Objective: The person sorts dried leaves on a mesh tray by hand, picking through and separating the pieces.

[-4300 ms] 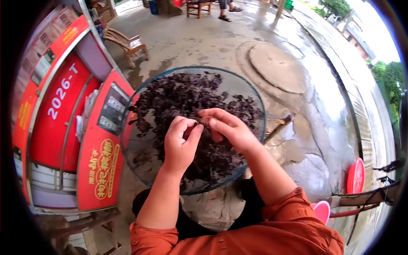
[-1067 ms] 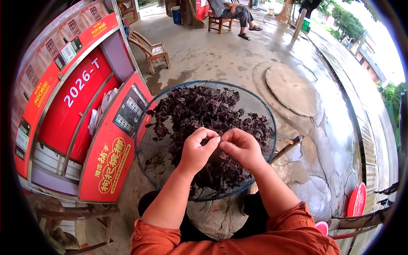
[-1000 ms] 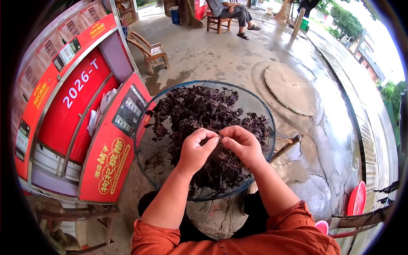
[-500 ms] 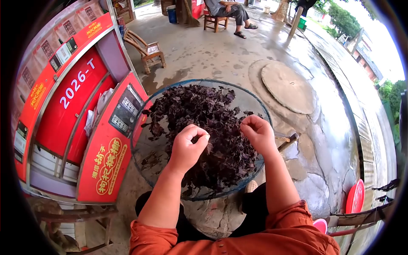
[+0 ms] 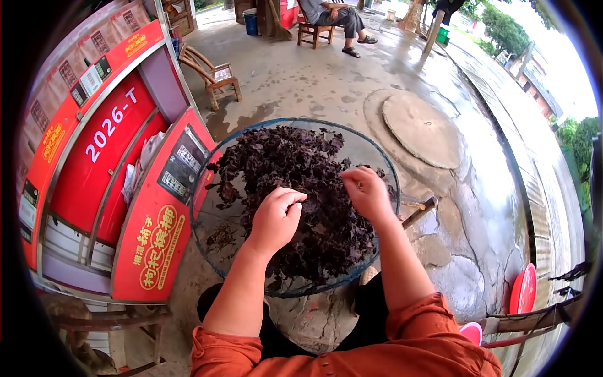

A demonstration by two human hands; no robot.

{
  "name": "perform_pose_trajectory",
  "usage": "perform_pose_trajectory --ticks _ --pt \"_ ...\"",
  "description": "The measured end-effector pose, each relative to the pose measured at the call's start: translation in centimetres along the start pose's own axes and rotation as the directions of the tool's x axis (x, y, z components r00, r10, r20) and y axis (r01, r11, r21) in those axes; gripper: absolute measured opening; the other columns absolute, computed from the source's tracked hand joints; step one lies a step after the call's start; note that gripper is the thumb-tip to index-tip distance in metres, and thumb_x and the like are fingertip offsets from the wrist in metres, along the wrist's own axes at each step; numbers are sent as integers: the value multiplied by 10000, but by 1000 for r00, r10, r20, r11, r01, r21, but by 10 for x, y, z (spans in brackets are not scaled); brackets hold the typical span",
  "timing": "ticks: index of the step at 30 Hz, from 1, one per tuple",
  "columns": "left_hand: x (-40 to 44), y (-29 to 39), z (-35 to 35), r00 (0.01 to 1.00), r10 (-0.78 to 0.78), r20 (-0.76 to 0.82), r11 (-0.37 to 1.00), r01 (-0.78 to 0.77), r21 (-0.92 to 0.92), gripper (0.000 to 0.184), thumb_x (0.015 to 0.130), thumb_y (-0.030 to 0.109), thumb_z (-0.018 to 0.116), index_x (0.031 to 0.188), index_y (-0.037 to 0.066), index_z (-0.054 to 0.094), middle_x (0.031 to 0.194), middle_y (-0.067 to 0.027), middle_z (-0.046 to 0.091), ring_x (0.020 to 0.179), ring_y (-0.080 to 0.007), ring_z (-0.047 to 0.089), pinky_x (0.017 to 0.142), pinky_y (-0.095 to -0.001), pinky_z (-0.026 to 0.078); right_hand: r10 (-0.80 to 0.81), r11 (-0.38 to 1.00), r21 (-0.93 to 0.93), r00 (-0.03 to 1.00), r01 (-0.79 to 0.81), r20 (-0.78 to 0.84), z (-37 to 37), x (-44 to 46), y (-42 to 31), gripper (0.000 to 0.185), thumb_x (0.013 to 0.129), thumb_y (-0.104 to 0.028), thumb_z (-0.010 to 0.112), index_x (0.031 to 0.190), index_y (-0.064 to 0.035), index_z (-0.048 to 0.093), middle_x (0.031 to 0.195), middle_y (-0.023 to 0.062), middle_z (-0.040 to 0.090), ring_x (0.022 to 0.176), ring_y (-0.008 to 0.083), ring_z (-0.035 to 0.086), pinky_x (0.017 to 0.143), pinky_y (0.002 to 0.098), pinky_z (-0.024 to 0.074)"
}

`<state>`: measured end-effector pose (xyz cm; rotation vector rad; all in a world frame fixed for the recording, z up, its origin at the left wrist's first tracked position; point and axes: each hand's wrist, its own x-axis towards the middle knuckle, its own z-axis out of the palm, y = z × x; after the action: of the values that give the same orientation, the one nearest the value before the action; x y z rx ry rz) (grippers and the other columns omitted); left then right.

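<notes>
A heap of dark purple, crinkled leaves (image 5: 282,157) covers much of a round mesh tray (image 5: 217,251) with a blue rim in front of me. My left hand (image 5: 276,217) hovers over the near middle of the heap, thumb and fingers drawn together; anything in that pinch is hidden. To its right, my right hand (image 5: 367,191) is over the right part of the leaves with its fingers curled in. Whether a leaf sits between those fingertips is too small to tell.
Red display panels (image 5: 154,239) stand close on the left. A small bamboo chair (image 5: 220,75) is beyond them, and a seated person (image 5: 333,19) is at the back. A round concrete slab (image 5: 421,129) lies to the right, with a pink-red basin (image 5: 524,289) lower right.
My right hand has moved left, nearer my left hand. The left hand has turned slightly, its fingers reaching a bit further right. The view has shifted a little.
</notes>
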<state>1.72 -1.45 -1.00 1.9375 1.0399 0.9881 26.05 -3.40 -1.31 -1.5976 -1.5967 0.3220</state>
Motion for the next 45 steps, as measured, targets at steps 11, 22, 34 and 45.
perform_pose_trajectory --ticks 11,22,34,45 --pt "3 2 -22 996 -27 -91 996 19 -89 129 930 54 600 1013 29 696 981 -42 661 830 -138 610 765 -269 501 154 776 625 987 -92 -46 10 11 18 117 967 -156 658 979 -40 668 925 -43 626 849 48 527 780 210 431" --pt "-1 20 8 955 -219 201 657 297 -693 216 941 145 688 1104 13 634 942 6 640 858 -81 594 792 -231 489 -166 906 382 983 184 -78 15 -15 -52 82 981 -87 611 940 -20 635 862 2 592 840 91 529 781 239 431" --pt "3 5 9 959 -281 19 716 223 -661 97 1018 115 534 1052 32 571 828 11 545 748 -87 523 729 -232 457 -25 959 274 985 72 -173 20 -13 -44 116 970 -105 601 895 -16 596 732 69 571 664 184 544 623 305 455" --pt "3 5 -10 981 -190 -31 937 171 -305 139 984 94 564 1037 17 666 901 13 631 807 -67 567 762 -232 481 -59 991 -127 991 44 -118 -12 4 15 86 884 -135 671 904 -77 732 768 97 644 754 266 622 689 365 507"
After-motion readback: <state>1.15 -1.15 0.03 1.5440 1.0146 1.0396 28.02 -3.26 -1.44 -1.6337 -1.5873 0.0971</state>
